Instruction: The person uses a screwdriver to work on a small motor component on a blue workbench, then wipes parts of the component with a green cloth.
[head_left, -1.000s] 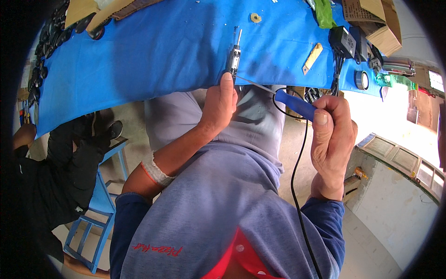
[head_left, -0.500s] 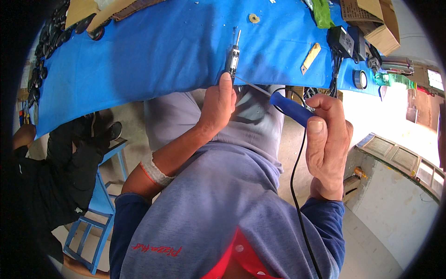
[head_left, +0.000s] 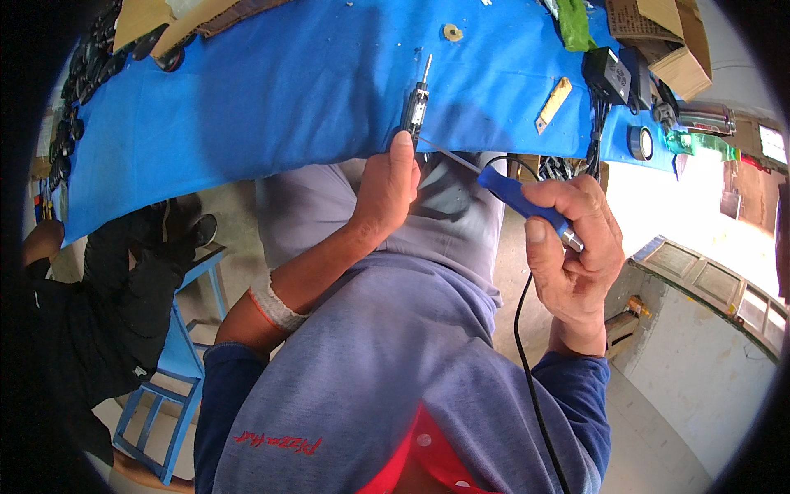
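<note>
My left hand (head_left: pixel 387 193) is closed around a slim black-and-silver device (head_left: pixel 415 107) with a thin metal rod at its far end. The thumb lies along its near end, and I cannot tell its exact kind. My right hand (head_left: pixel 578 251) grips a blue-handled screwdriver (head_left: pixel 512 191) between thumb and fingers. Its shaft slants left to the device's near end, by my left thumb; whether the tip touches is too small to tell. A black cable (head_left: pixel 520 329) loops behind the screwdriver and hangs down in front of my right forearm.
Blue cloth (head_left: pixel 271 90) covers the table. At its right lie a yellowish strip (head_left: pixel 553 105), a black power adapter (head_left: pixel 607 74), a tape roll (head_left: pixel 639 142) and a cardboard box (head_left: pixel 658 41). Several dark rounded parts (head_left: pixel 70 107) line the left edge. Another person (head_left: pixel 99 313) sits at left.
My right hand has shifted its grip on the screwdriver handle, fingers turning, so its metal end now shows. My left hand and the device have barely moved.
</note>
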Action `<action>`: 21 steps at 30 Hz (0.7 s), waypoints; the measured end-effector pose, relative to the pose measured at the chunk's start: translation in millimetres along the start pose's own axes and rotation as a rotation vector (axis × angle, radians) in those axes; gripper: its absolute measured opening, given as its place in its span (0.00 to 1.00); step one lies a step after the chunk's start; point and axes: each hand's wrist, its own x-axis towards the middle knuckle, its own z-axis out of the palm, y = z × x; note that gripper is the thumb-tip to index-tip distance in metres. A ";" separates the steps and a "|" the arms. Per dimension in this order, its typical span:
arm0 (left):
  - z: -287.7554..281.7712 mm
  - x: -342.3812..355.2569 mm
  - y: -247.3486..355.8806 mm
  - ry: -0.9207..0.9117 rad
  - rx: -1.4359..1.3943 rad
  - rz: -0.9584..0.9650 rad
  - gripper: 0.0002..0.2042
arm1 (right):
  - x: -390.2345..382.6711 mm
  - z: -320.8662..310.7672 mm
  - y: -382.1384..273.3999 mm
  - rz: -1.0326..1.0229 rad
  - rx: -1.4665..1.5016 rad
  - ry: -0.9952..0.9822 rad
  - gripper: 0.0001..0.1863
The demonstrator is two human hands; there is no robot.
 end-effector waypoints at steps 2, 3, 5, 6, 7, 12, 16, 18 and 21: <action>0.0 -0.2 0.3 0.002 0.004 -0.005 0.31 | -3.0 5.4 -1.1 0.066 0.033 0.051 0.15; -0.1 -0.5 0.8 0.000 0.007 -0.009 0.31 | -4.9 6.7 -1.9 0.101 0.067 0.073 0.17; 0.2 -0.8 1.4 0.005 0.014 -0.008 0.31 | -8.5 8.0 -3.3 0.169 0.138 0.120 0.20; 0.9 -0.8 1.5 0.011 0.017 -0.003 0.31 | -8.9 6.9 -3.4 0.178 0.093 0.105 0.22; 1.3 -1.0 1.7 0.017 0.020 0.002 0.31 | -9.1 4.5 -3.4 0.188 0.047 0.091 0.23; 0.0 -1.2 2.6 -0.016 0.002 0.000 0.32 | -8.1 -0.5 -6.1 0.241 -0.025 0.044 0.20; 1.7 -2.2 3.8 -0.005 -0.028 -0.023 0.32 | -4.1 2.2 -2.7 0.096 -0.050 0.048 0.10; 2.5 -0.1 0.3 0.003 -0.023 0.015 0.32 | -3.0 -1.9 -0.8 0.026 -0.042 -0.003 0.08; 2.4 -0.3 2.5 0.002 0.034 0.003 0.32 | -1.2 -6.6 -4.1 0.013 -0.012 -0.075 0.08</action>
